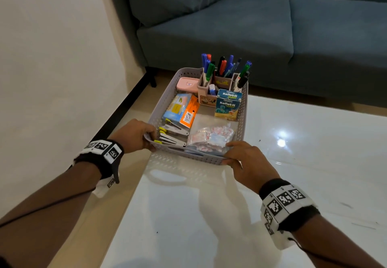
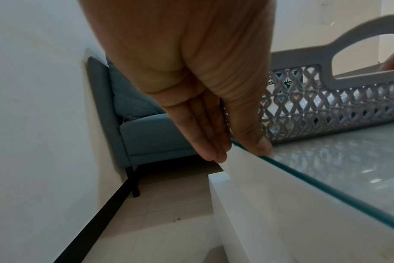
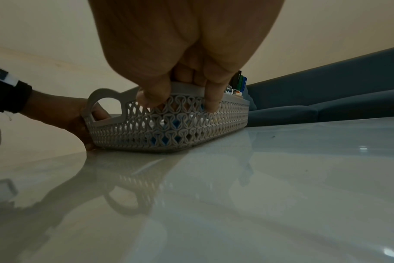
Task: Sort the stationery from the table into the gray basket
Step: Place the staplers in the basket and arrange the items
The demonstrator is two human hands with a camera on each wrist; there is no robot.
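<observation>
The gray basket [image 1: 244, 108] sat at the tabletop's [image 1: 293, 184] far left corner, about eleven o'clock from the person, and it was loaded: a pen holder [image 1: 206, 94] bristling with markers [image 1: 222, 65] at the basket's twelve o'clock end, a pink case [image 1: 187, 83] at ten, two Koflet-H boxes [image 1: 228, 105] at two, a blue-and-orange box [image 1: 181, 109] at nine, staplers [image 1: 172, 135] at seven, and a clear bag of small packets [image 1: 211, 136] at five. No loose stationery showed on the tabletop, so the sorting looked finished and this read as squaring the basket away. The danger, I judged, was that left edge: the basket's near left corner sat right at the glass rim [image 2: 304, 179], with floor [image 2: 169, 213] below, so a push toward nine o'clock could have slid it off the glossy surface. A jerk might also have toppled the tall markers, top-heavy in their holder. Out at the hands: the left hand [image 1: 134, 135] cupped the near left corner, fingers [image 2: 205, 135] lying straight down the outer wall, thumb tip [image 2: 262, 145] down at the tabletop's rim, the forearm reaching in from seven o'clock. The right hand [image 1: 249, 161] gripped the near right rim, fingers [image 3: 212, 101] curled over it and thumb [image 3: 154, 95] pressed on the lattice wall, its forearm coming from five o'clock, wrist low over the tabletop.
</observation>
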